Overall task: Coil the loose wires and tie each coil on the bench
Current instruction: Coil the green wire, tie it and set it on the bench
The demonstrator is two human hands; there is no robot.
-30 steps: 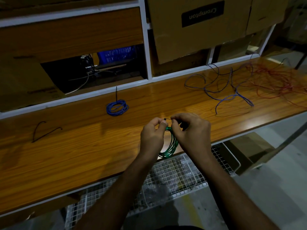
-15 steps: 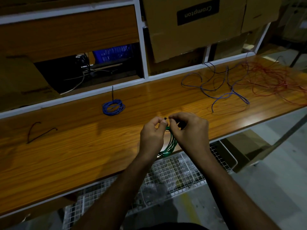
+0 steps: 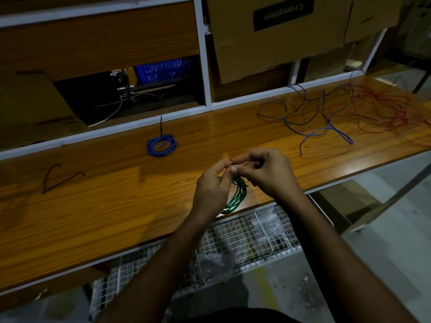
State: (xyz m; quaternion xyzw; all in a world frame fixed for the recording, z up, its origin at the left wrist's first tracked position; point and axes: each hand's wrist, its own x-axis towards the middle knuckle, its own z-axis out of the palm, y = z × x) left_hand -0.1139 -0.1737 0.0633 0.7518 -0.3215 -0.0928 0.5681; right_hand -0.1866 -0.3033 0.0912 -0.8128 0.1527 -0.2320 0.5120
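Note:
A green wire coil (image 3: 236, 196) hangs over the bench's front edge between my two hands. My left hand (image 3: 213, 185) and my right hand (image 3: 265, 174) both pinch a thin dark tie (image 3: 231, 161) at the top of that coil, fingertips nearly touching. Most of the tie is hidden by my fingers. A blue coil (image 3: 161, 145) with a black tie sticking up lies on the wooden bench (image 3: 105, 206) behind my hands. Loose blue wire (image 3: 310, 122) sprawls at the right, and a red wire tangle (image 3: 387, 108) lies beyond it.
A bent black tie (image 3: 57, 178) lies at the bench's left. White-framed shelves behind hold a cardboard box (image 3: 275, 36) and a blue crate (image 3: 161, 68). A wire mesh basket (image 3: 245, 243) sits under the bench front.
Both hands stay together on the tie above the green coil, with only small finger shifts. The view has drifted slightly.

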